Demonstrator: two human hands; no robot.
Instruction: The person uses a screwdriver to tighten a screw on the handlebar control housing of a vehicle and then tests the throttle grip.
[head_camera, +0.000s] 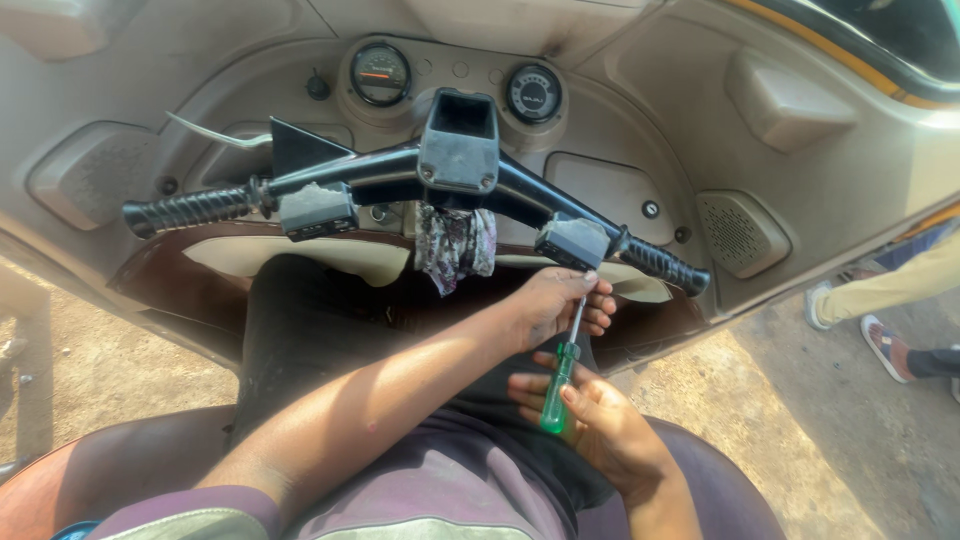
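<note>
Under right switch housing (572, 242), at 3 o'clock of handlebar clamp (459, 148): left hand (553, 305) curled round screwdriver shaft, steadying tip, probably at screw. Right hand (600, 420) at 6 o'clock, fingers wrapped on green-handled screwdriver (560, 380) for turning.

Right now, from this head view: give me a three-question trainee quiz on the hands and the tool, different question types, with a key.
1. True or false: the right hand grips the handle of the green screwdriver.
2. Multiple choice: the left hand is at A) the left rubber grip, B) the screwdriver shaft just below the right switch box, C) the round gauge.
3. Fill in: a patterned ____ hangs below the middle of the handlebar.

Key:
1. True.
2. B.
3. Cloth.
</note>
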